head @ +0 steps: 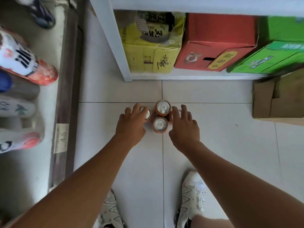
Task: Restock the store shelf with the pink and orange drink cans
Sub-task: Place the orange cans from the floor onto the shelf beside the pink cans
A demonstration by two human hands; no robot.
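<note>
Several orange drink cans stand upright in a tight cluster on the tiled floor. The far can [163, 107] and the near can [160, 124] show their silver tops in full. My left hand [131, 123] reaches over the left can [147, 114] with fingers spread, hiding most of it. My right hand [184, 125] hovers over the right can [172, 114] the same way, and only a sliver of that can shows. Neither hand plainly grips a can. The store shelf [61, 89] on the left holds a lying pink and white can [31, 66].
A white rack post [115, 43] rises ahead; its bottom shelf holds a yellow carton [151, 58], a red carton [213, 46] and a green carton [271, 58]. A brown cardboard box [279, 99] sits on the floor at right. My white shoes [194, 195] stand below.
</note>
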